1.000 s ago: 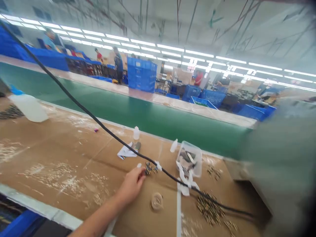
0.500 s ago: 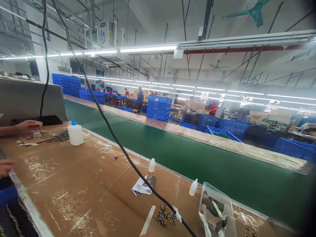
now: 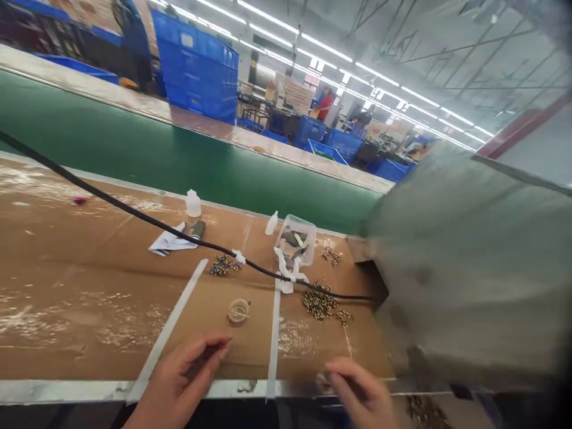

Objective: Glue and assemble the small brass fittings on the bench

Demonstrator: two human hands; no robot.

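Note:
My left hand (image 3: 185, 378) is over the front of the worktable (image 3: 125, 333), thumb and forefinger pinched together. Anything between those fingertips is too small to make out. On the brown surface just beyond it lies a small round clear dish or coil (image 3: 238, 311). My right hand (image 3: 360, 390), smeared by motion, is at the table's front edge. Its fingers are closed around something small and pale that I cannot identify. Beyond that hand spreads a heap of small brass-and-dark metal pieces (image 3: 319, 302). White tape strips (image 3: 273, 333) run along the board between my hands.
A black cable (image 3: 134, 213) crosses above the table. Behind it are a clear plastic box (image 3: 295, 241), small white bottles (image 3: 193, 204), a folded cloth (image 3: 172, 239) and a smaller metal-piece pile (image 3: 223, 265). A grey panel (image 3: 465, 274) bounds the right; a green conveyor belt (image 3: 214, 164) runs behind.
My view has swung right and down. Both my hands, the round clear item, the larger heap and the grey panel at right now show; a co-worker's hands at left have left view.

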